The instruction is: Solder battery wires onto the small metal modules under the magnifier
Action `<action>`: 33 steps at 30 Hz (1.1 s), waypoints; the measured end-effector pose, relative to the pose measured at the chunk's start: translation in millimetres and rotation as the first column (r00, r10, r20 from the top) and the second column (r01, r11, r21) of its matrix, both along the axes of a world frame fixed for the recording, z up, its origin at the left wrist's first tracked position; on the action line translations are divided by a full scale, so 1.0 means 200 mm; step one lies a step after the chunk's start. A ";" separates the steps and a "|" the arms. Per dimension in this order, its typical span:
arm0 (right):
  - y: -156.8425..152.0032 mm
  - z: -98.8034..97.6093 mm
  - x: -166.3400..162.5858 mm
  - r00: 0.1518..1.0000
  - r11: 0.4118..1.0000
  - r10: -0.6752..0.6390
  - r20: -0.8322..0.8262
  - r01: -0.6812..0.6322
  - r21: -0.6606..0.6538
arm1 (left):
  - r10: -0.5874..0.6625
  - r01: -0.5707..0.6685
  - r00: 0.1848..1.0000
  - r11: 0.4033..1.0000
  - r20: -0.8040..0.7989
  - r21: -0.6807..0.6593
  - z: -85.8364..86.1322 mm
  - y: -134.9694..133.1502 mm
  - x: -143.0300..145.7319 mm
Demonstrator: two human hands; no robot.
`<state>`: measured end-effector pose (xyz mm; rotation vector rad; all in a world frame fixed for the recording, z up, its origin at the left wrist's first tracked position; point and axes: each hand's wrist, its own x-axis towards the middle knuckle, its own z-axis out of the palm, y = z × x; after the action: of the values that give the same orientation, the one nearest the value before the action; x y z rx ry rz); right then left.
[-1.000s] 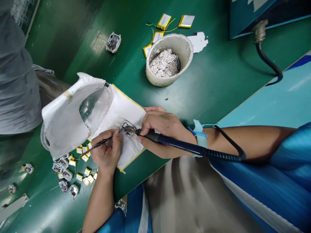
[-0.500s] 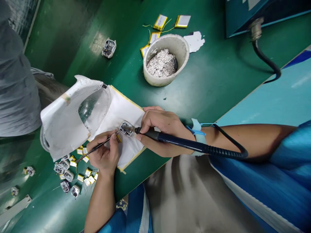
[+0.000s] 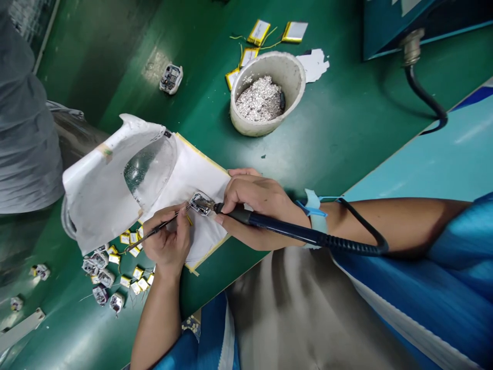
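Observation:
My right hand point(image 3: 265, 205) is closed around a soldering iron point(image 3: 285, 226), whose tip reaches into a small open device housing point(image 3: 201, 203) with a circuit board inside. Pinched in my left hand point(image 3: 167, 239) are thin dark tweezers point(image 3: 156, 229), their points at the housing's left edge. A small yellow-edged battery point(image 3: 189, 220) shows beside my left fingertips, partly hidden. The housing lies over a white sheet point(image 3: 208, 239) edged with yellow tape. Whether the iron's tip touches the board, I cannot tell.
A pot of silvery solder bits point(image 3: 239, 121) stands beyond my hands, with several batteries point(image 3: 259, 32) behind it. A white plastic hood point(image 3: 96, 190) covers the sheet's left side. Batteries and open housings point(image 3: 116, 302) lie lower left. A blue box point(image 3: 385, 31) stands upper right; a person's grey sleeve point(image 3: 29, 128) is at left.
My hands keep nearly the same pose, with the iron and tweezers at the housing. The view has shifted slightly, so the pot and batteries appear a little further right.

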<state>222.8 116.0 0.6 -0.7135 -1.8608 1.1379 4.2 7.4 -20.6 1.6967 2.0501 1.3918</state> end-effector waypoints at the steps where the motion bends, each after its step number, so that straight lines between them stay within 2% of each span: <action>1: 0.00 0.00 0.00 1.000 1.000 0.000 0.002 0.000 0.001 | -0.005 0.005 1.000 1.000 -0.004 0.007 0.00 0.00 0.00; 10: 0.00 0.00 -0.01 1.000 1.000 0.015 0.020 -0.015 0.014 | 0.001 -0.001 1.000 1.000 -0.011 -0.002 0.00 0.00 -0.01; 15: 0.00 0.00 0.00 0.999 1.000 -0.025 -0.046 0.025 -0.005 | -0.006 0.006 1.000 1.000 -0.012 0.020 0.00 0.00 0.00; 20: 0.01 0.01 0.00 0.996 0.999 -0.040 -0.076 0.038 -0.023 | 0.117 -0.115 0.993 0.991 -0.030 0.072 0.01 0.01 0.01; 23: 0.01 0.01 0.00 0.998 0.999 -0.032 -0.059 0.031 -0.018 | 0.188 -0.187 0.981 0.982 -0.047 0.019 0.00 0.00 0.00; 28: 0.01 0.01 0.00 0.999 1.000 -0.030 -0.035 0.030 -0.003 | 0.212 -0.219 0.972 0.973 -0.103 -0.066 -0.01 0.00 -0.01; 30: 0.01 0.01 0.00 0.999 0.999 -0.035 -0.042 0.035 -0.001 | 0.208 -0.216 0.969 0.976 -0.132 -0.042 0.01 0.01 0.00; 33: 0.01 0.01 0.00 0.998 0.999 -0.048 -0.051 0.047 -0.013 | 0.164 -0.156 0.980 0.985 -0.112 0.080 0.02 0.02 0.01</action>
<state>222.7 118.5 3.3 -0.7245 -1.7865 1.1273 6.7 10.9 -16.4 1.7128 2.2732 1.4594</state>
